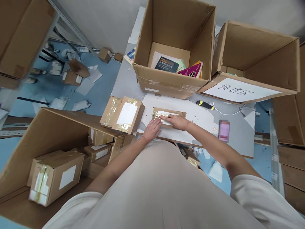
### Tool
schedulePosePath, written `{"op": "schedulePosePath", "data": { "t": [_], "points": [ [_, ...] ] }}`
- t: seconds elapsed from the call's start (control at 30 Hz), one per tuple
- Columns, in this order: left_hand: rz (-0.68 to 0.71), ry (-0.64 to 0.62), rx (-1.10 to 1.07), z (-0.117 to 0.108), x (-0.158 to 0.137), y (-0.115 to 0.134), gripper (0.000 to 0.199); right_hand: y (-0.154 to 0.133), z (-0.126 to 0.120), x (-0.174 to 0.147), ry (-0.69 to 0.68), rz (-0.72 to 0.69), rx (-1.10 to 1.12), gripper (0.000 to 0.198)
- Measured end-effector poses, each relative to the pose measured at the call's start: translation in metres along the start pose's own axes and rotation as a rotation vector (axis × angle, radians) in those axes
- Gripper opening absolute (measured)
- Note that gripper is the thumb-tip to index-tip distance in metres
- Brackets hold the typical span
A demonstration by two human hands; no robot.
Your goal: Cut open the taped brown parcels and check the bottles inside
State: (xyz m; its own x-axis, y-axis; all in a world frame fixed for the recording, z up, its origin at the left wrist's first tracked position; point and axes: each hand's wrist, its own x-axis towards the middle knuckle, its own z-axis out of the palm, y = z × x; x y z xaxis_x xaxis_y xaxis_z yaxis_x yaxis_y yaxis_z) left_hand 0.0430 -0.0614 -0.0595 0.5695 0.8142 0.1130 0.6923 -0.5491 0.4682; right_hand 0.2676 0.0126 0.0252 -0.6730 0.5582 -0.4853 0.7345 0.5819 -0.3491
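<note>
A small cardboard box [164, 110], with a white label and shiny tape on its left end, lies on the white worktop [200, 122] close to my body. My left hand [152, 129] rests at its lower left corner, fingers stretched out and touching the taped end. Across the label reaches my right hand [176, 122], its index finger extended toward the tape. Neither hand is wrapped round anything. Left of my hands stand two taped cardboard boxes [141, 116], one with a white label.
Behind, a large open carton [166, 84] holds several books; beside it stands another carton [289, 89] with a handwritten sign. A yellow-and-black utility knife [205, 105] and a blurred pink item [224, 131] lie on the worktop. Lower left, a big carton [59, 119] contains parcels.
</note>
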Motion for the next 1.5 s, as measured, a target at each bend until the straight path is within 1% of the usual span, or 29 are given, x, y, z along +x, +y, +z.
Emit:
{"op": "schedulePosePath", "data": {
  "t": [0.13, 0.27, 0.37, 0.47, 0.6, 0.67, 0.73, 0.83, 0.9, 1.03, 1.13, 1.2, 1.27, 1.3, 1.4, 1.43, 1.47, 1.5],
  "points": [
    [-0.006, -0.011, -0.020, 0.000, -0.001, -0.001, 0.047, 0.003, -0.002, 0.002, -0.006, 0.003, 0.021, 0.073],
    [-0.016, -0.015, -0.019, 0.000, -0.001, -0.001, 0.049, 0.003, -0.001, -0.001, -0.018, 0.024, -0.022, 0.076],
    [-0.012, -0.042, -0.013, 0.000, -0.001, 0.000, 0.050, 0.002, 0.002, -0.008, -0.059, 0.048, -0.056, 0.072],
    [-0.027, -0.034, -0.003, 0.001, -0.002, 0.002, 0.049, -0.002, 0.002, -0.012, -0.078, 0.073, -0.084, 0.066],
    [-0.024, -0.012, 0.009, 0.001, -0.002, 0.002, 0.046, -0.004, -0.007, -0.020, -0.086, 0.119, -0.091, 0.064],
    [-0.012, -0.005, 0.016, 0.001, -0.002, 0.000, 0.044, 0.000, -0.012, -0.033, -0.115, 0.194, -0.090, 0.065],
    [-0.002, 0.000, 0.022, 0.002, -0.001, -0.002, 0.042, 0.007, -0.015, -0.054, -0.138, 0.278, -0.088, 0.068],
    [0.004, 0.003, 0.023, 0.003, 0.000, -0.007, 0.044, 0.015, -0.014, -0.090, -0.129, 0.377, -0.096, 0.073],
    [0.003, 0.010, 0.023, 0.003, 0.001, -0.008, 0.047, 0.016, -0.012, -0.110, -0.122, 0.426, -0.118, 0.077],
    [-0.005, 0.006, 0.026, 0.001, 0.003, -0.007, 0.047, 0.005, -0.010, -0.129, -0.139, 0.486, -0.207, 0.080],
    [-0.029, -0.027, 0.053, -0.004, 0.005, -0.004, 0.049, -0.007, -0.010, -0.139, -0.150, 0.504, -0.292, 0.080],
    [-0.042, -0.060, 0.093, -0.009, 0.007, 0.000, 0.050, -0.011, -0.007, -0.151, -0.144, 0.536, -0.310, 0.080],
    [-0.048, -0.095, 0.125, -0.015, 0.009, 0.006, 0.049, -0.011, -0.001, -0.166, -0.111, 0.594, -0.261, 0.076],
    [-0.051, -0.108, 0.132, -0.019, 0.011, 0.008, 0.047, -0.011, 0.003, -0.173, -0.069, 0.620, -0.202, 0.071],
    [-0.039, -0.137, 0.127, -0.033, 0.021, 0.014, 0.039, -0.013, 0.017, -0.178, 0.141, 0.662, 0.052, 0.059],
    [-0.032, -0.144, 0.125, -0.038, 0.027, 0.015, 0.044, -0.015, 0.022, -0.175, 0.205, 0.670, 0.131, 0.058],
    [-0.027, -0.152, 0.126, -0.041, 0.034, 0.015, 0.055, -0.019, 0.026, -0.169, 0.251, 0.680, 0.194, 0.058],
    [-0.027, -0.161, 0.133, -0.044, 0.042, 0.015, 0.072, -0.023, 0.030, -0.161, 0.277, 0.689, 0.243, 0.058]
  ]
}}
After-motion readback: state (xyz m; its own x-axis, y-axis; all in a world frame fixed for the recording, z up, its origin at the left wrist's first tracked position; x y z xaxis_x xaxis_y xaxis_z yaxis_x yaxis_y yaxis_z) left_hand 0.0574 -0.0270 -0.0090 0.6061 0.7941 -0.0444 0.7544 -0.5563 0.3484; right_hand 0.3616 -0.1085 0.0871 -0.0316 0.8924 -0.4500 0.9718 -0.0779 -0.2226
